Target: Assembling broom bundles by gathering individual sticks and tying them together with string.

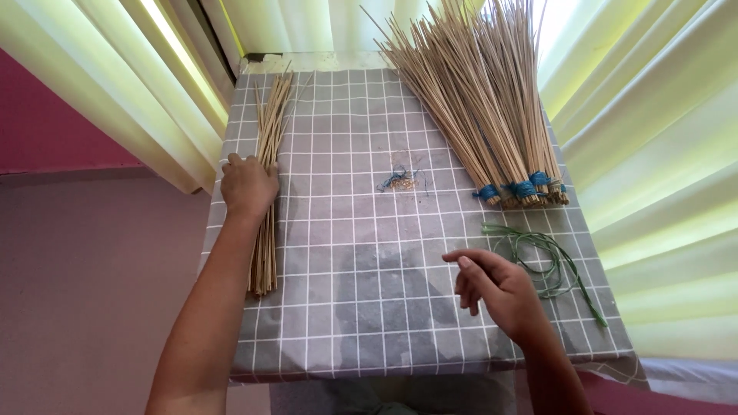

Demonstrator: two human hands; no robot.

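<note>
Head view. L hand lies palm-down on a loose bundle of thin straw sticks, pressing it to the grey grid-pattern tablecloth; sticks run out beyond the fingers and back under the wrist. R hand hovers w/ fingers loosely curled, grasping nothing; green cord lies just beside it. Blue-tied stick bundles fan out further off; thread scraps lie betw. the two hands.

Under the left grip lies a thin bundle of sticks, dry, matt, pale wood. The tabletop wears smooth grey checked cloth. Beside the right grip, a green cord looks slightly glossy.
</note>
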